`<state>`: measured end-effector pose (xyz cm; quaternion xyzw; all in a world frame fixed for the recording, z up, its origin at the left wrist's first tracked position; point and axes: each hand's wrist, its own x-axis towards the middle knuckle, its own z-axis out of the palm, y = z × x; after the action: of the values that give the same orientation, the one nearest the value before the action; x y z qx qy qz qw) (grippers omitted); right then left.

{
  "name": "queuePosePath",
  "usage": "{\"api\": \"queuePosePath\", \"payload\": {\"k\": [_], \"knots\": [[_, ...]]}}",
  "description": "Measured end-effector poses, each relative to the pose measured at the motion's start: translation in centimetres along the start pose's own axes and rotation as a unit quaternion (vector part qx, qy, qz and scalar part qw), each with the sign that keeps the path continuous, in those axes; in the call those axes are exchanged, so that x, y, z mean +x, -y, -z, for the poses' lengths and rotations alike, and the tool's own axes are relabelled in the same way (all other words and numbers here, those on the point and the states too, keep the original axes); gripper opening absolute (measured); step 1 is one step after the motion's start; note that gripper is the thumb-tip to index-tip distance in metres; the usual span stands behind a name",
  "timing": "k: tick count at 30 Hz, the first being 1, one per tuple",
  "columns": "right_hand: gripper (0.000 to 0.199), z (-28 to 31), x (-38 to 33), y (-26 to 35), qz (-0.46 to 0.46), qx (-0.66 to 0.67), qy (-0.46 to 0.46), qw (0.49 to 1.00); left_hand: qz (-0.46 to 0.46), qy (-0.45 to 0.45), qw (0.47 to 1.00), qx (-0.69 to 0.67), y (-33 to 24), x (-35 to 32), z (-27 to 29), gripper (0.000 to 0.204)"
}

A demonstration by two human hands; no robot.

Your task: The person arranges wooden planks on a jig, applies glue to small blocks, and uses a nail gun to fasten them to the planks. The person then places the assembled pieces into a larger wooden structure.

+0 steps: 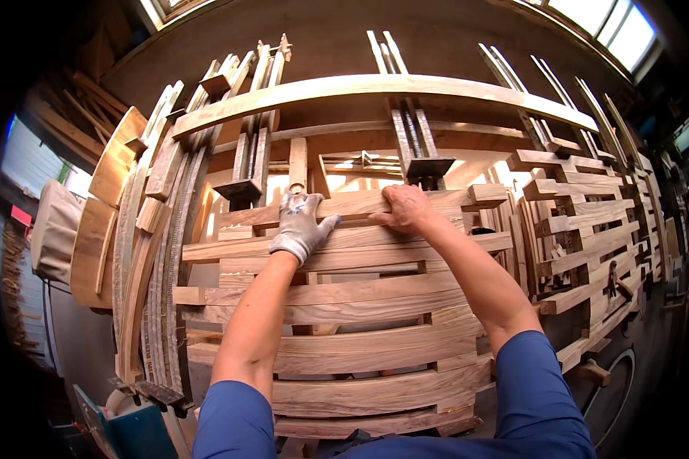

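My left hand (304, 223), in a grey-white glove with dark stains, grips the topmost board (354, 205) of a stack of pale, grained wooden boards. Its fingers reach over the upper edge and the thumb points right. Bare, my right hand (407, 208) is closed on the same board farther right, with fingers bent over the top and the thumb low on the front. Below them the other boards (360, 302) lie in horizontal rows with narrow gaps and uneven ends. Fingertips behind the top edge are partly hidden.
A long wooden beam (390, 86) crosses above. Black clamp jaws (430, 167) on threaded bars stand behind the stack, one (238, 190) left of my glove. More staggered boards (589, 226) are at right. Long clamp bars (157, 306) and a curved wood panel (93, 245) are at left.
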<state>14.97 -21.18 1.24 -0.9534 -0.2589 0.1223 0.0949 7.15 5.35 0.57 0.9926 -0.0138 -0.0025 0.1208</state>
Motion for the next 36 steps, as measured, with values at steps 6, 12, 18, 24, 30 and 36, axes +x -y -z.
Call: {"api": "queuePosePath", "payload": {"k": [6,12,18,24,30,36], "knots": [[0.068,0.1,-6.5,3.5,0.095,-0.029,-0.21,0.973,-0.014,-0.008,1.0,0.023,-0.8,0.3,-0.5,0.066],[0.045,2.6,-26.5,9.5,0.194,0.084,-0.211,0.954,0.031,0.021,0.995,0.097,-2.0,-1.0,-0.4,0.084],[0.026,-0.8,-49.9,14.3,-0.033,0.058,-0.32,0.945,-0.019,0.007,0.997,0.073,-2.5,-6.8,-0.4,0.091],[0.016,-10.6,-66.4,23.1,-0.335,0.121,-0.324,0.876,-0.062,0.023,0.997,0.032,-3.3,-13.0,-1.3,0.095],[0.024,-25.7,-77.3,25.4,-0.54,0.316,-0.125,0.77,-0.098,0.071,0.993,0.017,-6.5,-20.5,-1.1,0.096],[0.031,-31.0,-84.5,25.1,-0.637,0.454,0.004,0.623,-0.086,0.075,0.993,0.018,-8.3,-22.1,-0.2,0.089]]}}
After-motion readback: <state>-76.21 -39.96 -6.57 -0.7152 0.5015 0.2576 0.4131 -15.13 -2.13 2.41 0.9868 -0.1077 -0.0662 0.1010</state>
